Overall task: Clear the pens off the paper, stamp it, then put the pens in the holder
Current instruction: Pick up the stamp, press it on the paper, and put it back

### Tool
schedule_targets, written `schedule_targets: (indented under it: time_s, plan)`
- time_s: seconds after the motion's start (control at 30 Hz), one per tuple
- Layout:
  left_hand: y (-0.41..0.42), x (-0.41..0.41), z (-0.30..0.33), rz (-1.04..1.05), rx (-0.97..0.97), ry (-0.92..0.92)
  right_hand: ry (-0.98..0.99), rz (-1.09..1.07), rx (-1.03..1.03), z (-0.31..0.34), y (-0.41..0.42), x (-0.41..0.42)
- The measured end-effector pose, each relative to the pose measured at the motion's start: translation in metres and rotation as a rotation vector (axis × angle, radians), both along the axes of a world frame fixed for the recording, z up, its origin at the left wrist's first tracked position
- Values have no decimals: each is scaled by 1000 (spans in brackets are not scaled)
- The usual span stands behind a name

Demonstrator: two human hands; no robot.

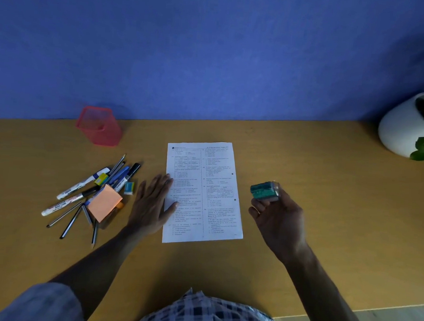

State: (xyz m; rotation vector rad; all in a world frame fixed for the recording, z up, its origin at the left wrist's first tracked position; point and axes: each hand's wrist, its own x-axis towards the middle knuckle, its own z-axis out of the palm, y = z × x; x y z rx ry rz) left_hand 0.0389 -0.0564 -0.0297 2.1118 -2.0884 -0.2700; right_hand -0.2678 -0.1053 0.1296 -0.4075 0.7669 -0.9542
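Paper (202, 192) lies flat at desk centre, long axis running away from the person, no pens on it, so clearing step looks done. L hand (154, 201) is spread flat, palm down, fingers extended; fingertips and thumb overlap the paper's left edge, rest of the palm on the desk (304, 171). Holds nothing, reads as pinning the sheet. R hand (277, 214) is raised just right of the paper, fingers curled round a small green stamp (265, 191); stamp held at the fingertips, well closed on it. Can't tell which face of the stamp is the printing face or if it points down (blurred). Key relation: paper is to the left of the stamp-holding fingers, just beside, its right edge nearest. R hand is the nearer one for stamping, needs a short move left and down onto the sheet; L hand is already on the far edge, out of the way. Judgement: stamping step in hand, not yet done; a couple of small dark dots on the right column, too small to say if they're marks. Pens (92, 190) lie in a loose heap w/ an orange sticky pad (104, 203) and small erasers, left of the L hand, mostly angled toward the red mesh holder (97, 126) standing behind them near the wall. Holder looks empty. L hand is nearer the pens for the last step.
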Motion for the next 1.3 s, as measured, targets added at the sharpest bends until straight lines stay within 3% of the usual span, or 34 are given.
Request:
schedule_targets:
  time_s: [0.1,0.23,0.43,0.6,0.97,1.3]
  plan:
    - [0,1,-1,-2,7,10,265,-72,-67,-12,6,-2]
    - [1,3,-5,2,23,-6,635,-131,-329,-33,18,-8]
    - [0,4,-6,1,22,-25,1086,-17,-586,-58,37,-15]
    - [1,1,-4,4,1,-20,1353,149,-811,-70,52,-11]
    - [1,0,-6,9,-21,-2,1631,324,-1038,-80,63,13]
    - [0,4,-12,4,-39,2,1678,355,-1089,-82,64,20]
